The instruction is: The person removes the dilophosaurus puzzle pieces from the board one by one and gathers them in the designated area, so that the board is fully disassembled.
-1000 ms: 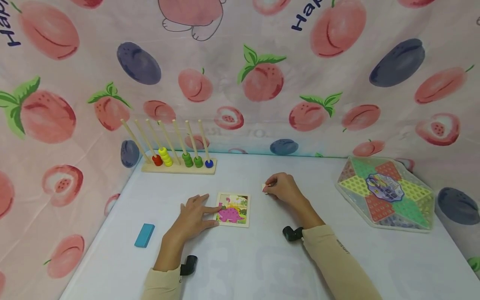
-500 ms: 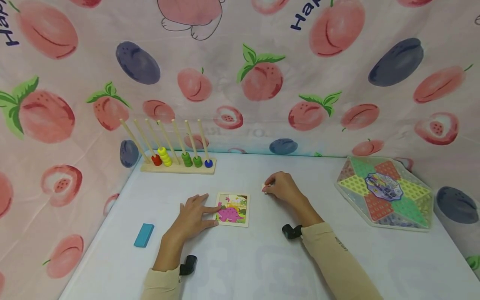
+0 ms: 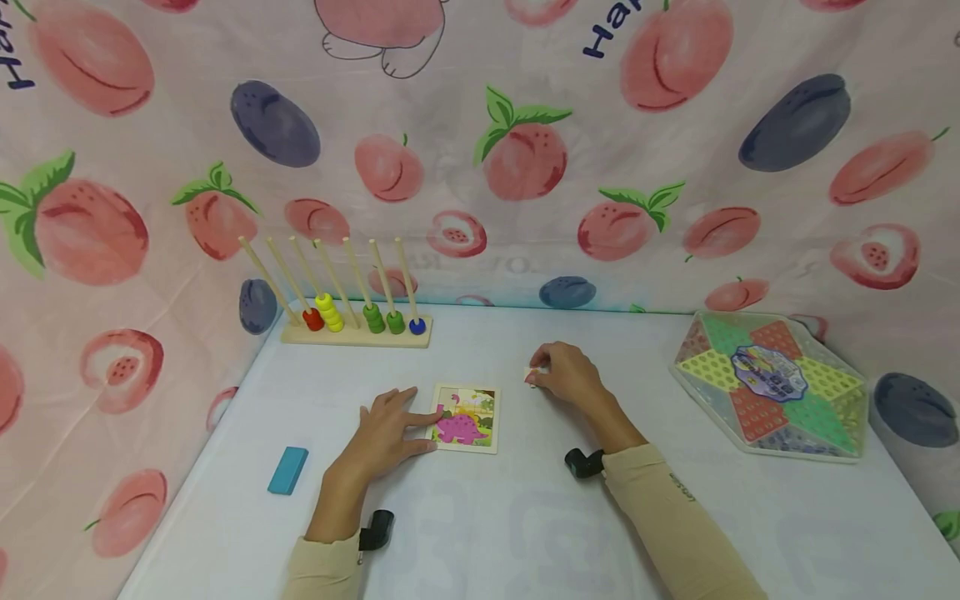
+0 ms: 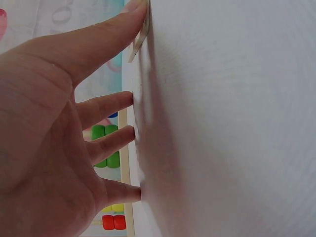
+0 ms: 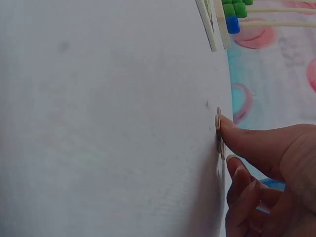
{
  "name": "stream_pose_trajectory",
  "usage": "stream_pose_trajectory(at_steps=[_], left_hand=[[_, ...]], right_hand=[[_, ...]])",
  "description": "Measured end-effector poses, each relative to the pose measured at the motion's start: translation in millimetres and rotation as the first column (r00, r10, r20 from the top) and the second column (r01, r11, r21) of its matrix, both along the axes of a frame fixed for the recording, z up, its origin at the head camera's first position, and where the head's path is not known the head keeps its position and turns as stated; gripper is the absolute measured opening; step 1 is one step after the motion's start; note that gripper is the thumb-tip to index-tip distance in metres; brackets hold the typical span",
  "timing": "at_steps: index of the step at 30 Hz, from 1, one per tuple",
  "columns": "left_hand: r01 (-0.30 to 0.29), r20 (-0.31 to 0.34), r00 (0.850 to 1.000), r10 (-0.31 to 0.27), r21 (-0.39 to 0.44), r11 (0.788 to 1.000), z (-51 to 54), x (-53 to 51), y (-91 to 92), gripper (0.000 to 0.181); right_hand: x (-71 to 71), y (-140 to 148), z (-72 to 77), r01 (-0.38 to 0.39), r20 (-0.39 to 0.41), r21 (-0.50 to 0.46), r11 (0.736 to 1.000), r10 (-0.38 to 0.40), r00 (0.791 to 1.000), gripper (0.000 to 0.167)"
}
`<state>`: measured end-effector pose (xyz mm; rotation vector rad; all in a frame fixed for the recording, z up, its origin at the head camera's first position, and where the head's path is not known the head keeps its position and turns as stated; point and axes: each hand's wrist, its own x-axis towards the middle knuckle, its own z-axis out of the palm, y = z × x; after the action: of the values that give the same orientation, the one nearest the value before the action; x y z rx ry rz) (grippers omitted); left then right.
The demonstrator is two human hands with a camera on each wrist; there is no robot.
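Little shifted: left hand [image 3: 384, 429], fingers straight, touched the puzzle [image 3: 465, 430]; right hand [image 3: 567, 375] pinched a still-loose piece [image 5: 219, 140], nearer the worktop [image 3: 487, 517]'s far edge.

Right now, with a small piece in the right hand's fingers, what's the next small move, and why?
I'd probably carry the small piece left toward the picture puzzle with the right hand. The piece sits apart from the puzzle, to its right, while the left hand touches the puzzle's left side and could steady it. Where the piece fits, I can't tell.
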<state>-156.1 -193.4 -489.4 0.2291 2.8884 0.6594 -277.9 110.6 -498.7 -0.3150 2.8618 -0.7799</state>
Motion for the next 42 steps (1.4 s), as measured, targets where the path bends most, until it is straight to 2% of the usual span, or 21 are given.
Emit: stream_pose_trajectory(at_steps=[5,19,25,29,32,37,42], left_hand=[[-0.004,0.006,1.0,0.004,-0.001,1.0,-0.9,0.2,-0.4,0.048],[-0.008,0.01,1.0,0.008,0.009,1.0,-1.6,1.3,0.9,0.048],[0.0,0.006,1.0,0.0,0.005,1.0,-0.5,1.2,0.8,0.048],[0.006,-0.002,1.0,-0.006,-0.004,1.0,-0.2,0.9,0.4,0.047],[0.007,-0.003,1.0,-0.007,-0.014,1.0,-0.4,0.8,0.1,0.048],[0.004,0.003,1.0,-0.004,-0.024,1.0,-0.3,0.6,-0.1,0.048],[0.012,0.003,1.0,-0.012,-0.029,0.999,-0.3,0.4,-0.5,0.048]], right_hand=[[-0.5,1,-2.3,-0.011,-0.007,-0.017,1.0,0.011,1.0,0.026],[-0.8,-4,4.1,-0.018,-0.005,-0.005,1.0,0.018,1.0,0.037],[-1.4,-12,12.5,-0.025,-0.007,-0.019,0.999,0.025,1.0,0.042],[-1.6,-21,21.6,-0.088,0.007,-0.057,0.994,0.088,0.996,0.043],[-2.9,-30,26.7,-0.178,0.035,-0.091,0.98,0.182,0.983,0.048],[-1.9,-44,32.7,-0.34,0.055,-0.141,0.93,0.35,0.935,0.05],[3.1,-56,34.9,-0.418,0.041,-0.172,0.892,0.431,0.902,0.048]])
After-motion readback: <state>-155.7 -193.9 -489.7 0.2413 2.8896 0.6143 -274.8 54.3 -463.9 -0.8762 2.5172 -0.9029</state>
